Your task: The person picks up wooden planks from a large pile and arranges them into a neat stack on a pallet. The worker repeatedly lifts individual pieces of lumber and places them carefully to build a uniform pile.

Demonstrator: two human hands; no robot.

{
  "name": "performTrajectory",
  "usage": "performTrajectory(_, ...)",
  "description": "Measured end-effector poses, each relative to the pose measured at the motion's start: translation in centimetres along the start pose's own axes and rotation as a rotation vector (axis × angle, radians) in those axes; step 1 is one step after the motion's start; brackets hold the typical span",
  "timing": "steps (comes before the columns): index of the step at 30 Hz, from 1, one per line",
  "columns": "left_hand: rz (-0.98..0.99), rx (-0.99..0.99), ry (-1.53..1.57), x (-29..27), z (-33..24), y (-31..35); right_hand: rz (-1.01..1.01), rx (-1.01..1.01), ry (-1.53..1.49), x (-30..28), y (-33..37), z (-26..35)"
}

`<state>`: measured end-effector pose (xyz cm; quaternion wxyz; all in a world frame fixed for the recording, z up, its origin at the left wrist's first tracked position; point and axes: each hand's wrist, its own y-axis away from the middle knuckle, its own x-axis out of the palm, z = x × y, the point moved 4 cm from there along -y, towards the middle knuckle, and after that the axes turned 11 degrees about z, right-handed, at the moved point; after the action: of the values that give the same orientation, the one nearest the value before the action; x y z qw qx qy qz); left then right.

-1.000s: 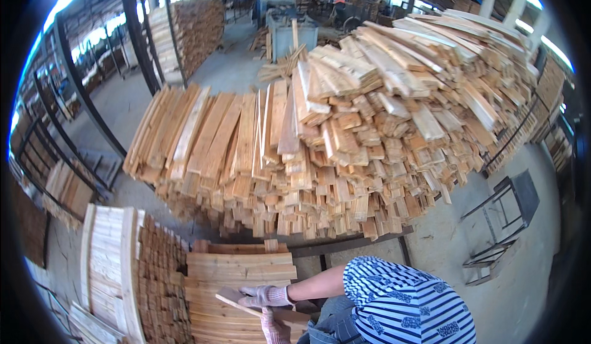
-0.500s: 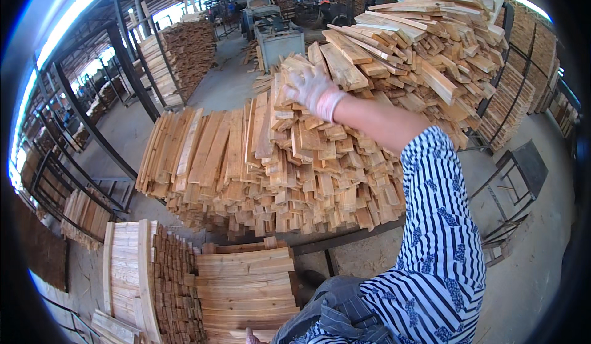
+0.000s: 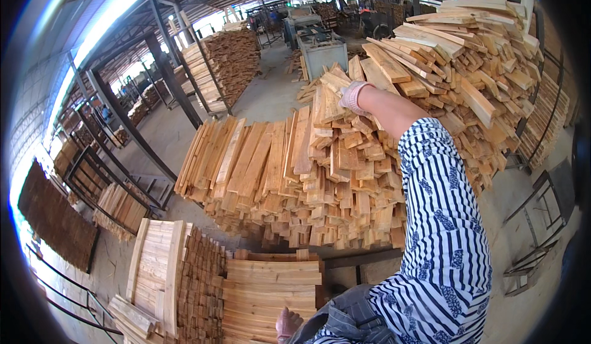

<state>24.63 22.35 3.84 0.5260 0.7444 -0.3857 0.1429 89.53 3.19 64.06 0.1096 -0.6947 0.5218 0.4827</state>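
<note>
At the top of a large pile of wooden boards point(image 3: 345, 153), my gloved right hand point(image 3: 356, 98) is curled over the end of a board point(image 3: 335, 80). Its fingertips are partly hidden by the hand itself. The right arm, in a striped sleeve, stretches forward over the pile. Low in the picture, my left hand point(image 3: 285, 324), in a pinkish glove, is closed with the thumb up and nothing visible in it. It hangs close to the near edge of a neat stack of flat boards point(image 3: 265, 288).
Left of the neat stack stands another stack point(image 3: 163, 264) with upright boards at its side. A higher heap of loose boards point(image 3: 474, 67) rises at the right. Behind the pile is a grey machine point(image 3: 323, 55). Black metal frames point(image 3: 132, 128) stand at left, a metal stand point(image 3: 535, 215) at right.
My right hand went from spread fingers to a curled grip at the pile's top. The whole view shifted, so things sit further right and lower. More of my left hand shows now.
</note>
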Motion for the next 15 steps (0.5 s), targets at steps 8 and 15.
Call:
performTrajectory(8,0.196,0.318,-0.936,16.7,-8.8,4.1,-0.152,-0.193,0.219,-1.2,8.6,4.2)
performTrajectory(15,0.583,0.192,-0.353,33.2,-13.3,4.3,-0.641,-0.362,0.108,3.0,16.1,11.6)
